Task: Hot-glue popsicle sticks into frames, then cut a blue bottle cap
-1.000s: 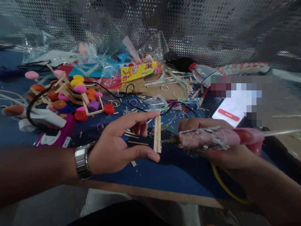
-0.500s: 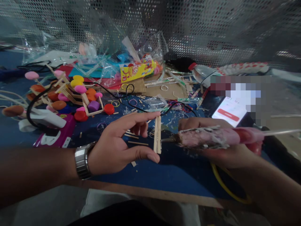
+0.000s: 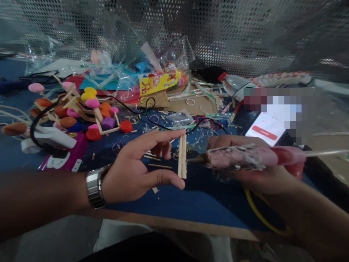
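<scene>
Between the thumb and forefinger of my left hand (image 3: 136, 167) is a short bundle of wooden sticks (image 3: 182, 156), held upright by its two ends. My right hand (image 3: 253, 178) is wrapped round a pink hot glue gun (image 3: 242, 158), crusted with strands of dried glue. The dark nozzle of the gun points left, at or very close to the right side of the sticks. Shiny glue shows along that edge. Several loose thin sticks (image 3: 160, 166) lie on the blue table (image 3: 207, 207) behind my left hand.
At the left stands a stick model with coloured clay pieces (image 3: 92, 103), beside a purple power strip (image 3: 67, 154). Behind are a yellow candy wrapper (image 3: 159, 83), cardboard (image 3: 180, 102) and a plastic bottle (image 3: 234, 85). A lit phone (image 3: 268, 127) lies at the right. A black cable (image 3: 160, 125) crosses the table.
The glue gun's nozzle has shifted up slightly along the sticks' right edge, and more glue glints below it. My left hand and the sticks are nearly still.
</scene>
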Tool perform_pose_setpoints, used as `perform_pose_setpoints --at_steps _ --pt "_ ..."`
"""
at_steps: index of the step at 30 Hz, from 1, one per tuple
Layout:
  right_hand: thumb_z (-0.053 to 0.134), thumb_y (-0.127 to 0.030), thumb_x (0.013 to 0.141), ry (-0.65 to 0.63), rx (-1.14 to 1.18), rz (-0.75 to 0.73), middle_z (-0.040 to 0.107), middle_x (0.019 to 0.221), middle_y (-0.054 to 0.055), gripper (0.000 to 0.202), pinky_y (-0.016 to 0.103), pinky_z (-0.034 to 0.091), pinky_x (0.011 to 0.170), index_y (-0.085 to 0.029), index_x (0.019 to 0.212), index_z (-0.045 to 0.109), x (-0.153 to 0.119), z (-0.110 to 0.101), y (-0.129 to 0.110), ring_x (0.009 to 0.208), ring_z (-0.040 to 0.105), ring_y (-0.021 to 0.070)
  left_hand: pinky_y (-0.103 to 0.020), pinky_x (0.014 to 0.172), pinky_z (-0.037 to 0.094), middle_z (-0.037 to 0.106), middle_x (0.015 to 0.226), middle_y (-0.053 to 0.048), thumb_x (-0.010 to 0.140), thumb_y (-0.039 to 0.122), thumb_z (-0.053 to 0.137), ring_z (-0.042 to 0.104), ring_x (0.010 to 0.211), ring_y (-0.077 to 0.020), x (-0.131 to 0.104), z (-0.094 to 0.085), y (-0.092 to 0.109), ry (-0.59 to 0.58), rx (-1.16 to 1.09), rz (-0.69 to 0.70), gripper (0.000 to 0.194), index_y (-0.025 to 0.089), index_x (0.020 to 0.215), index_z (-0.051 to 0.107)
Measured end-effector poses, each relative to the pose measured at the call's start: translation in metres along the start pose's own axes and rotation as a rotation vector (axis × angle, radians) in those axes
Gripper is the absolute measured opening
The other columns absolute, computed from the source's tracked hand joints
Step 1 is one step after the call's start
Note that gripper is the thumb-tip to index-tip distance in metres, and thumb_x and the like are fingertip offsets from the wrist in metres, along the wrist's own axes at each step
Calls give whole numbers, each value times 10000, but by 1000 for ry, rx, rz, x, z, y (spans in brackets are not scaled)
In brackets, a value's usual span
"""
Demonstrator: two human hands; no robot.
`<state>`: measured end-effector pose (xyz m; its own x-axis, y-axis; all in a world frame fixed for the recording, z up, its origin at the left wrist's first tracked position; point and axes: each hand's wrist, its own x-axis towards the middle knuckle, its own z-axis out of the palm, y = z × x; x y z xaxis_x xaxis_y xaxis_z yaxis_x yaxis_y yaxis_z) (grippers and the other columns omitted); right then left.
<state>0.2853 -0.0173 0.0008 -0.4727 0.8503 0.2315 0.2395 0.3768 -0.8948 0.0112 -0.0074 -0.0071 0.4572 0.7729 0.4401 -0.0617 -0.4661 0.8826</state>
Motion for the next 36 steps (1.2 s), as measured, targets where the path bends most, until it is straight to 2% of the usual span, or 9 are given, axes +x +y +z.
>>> perform_pose_setpoints --at_steps 9,13,17,22,30,36 --pt "762 -127 789 29 -61 -17 680 752 8 144 264 545 515 -265 824 738 3 -1 -1 595 633 164 -293 770 529 666 891 -28 683 312 970 583 790 -166 1 0 0 -1 -9 -5 732 267 1366 709" --pt "761 -125 795 34 -47 -32 679 737 -2 156 236 505 477 -272 846 753 5 -1 -4 568 609 144 -297 774 525 670 885 -22 669 301 977 578 787 -163 1 0 0 1 -26 -11 735 255 1354 716" --pt "760 -139 826 11 -51 -42 717 771 5 180 272 556 550 -300 900 788 6 0 -5 580 623 157 -289 772 516 666 887 -20 673 286 976 576 788 -156 1 0 1 0 -36 -12 736 241 1359 714" --pt "755 -112 803 14 -65 -46 767 834 3 270 319 617 641 -333 952 799 7 0 -5 587 653 175 -281 762 517 657 878 -14 674 296 975 578 784 -156 0 0 -1 -2 -32 -3 747 264 1371 707" --pt "756 -97 796 33 -125 -74 764 840 1 254 283 612 611 -322 911 789 6 -1 -2 662 708 183 -297 774 539 665 875 -26 684 337 966 592 779 -168 1 0 0 -4 -3 -1 729 276 1364 710" --pt "724 -33 804 13 -91 -121 824 969 -16 391 348 645 865 -366 993 801 6 -2 -3 844 779 210 -276 774 534 676 888 -23 664 314 979 594 785 -157 0 1 -1 3 -15 13 752 269 1364 709"
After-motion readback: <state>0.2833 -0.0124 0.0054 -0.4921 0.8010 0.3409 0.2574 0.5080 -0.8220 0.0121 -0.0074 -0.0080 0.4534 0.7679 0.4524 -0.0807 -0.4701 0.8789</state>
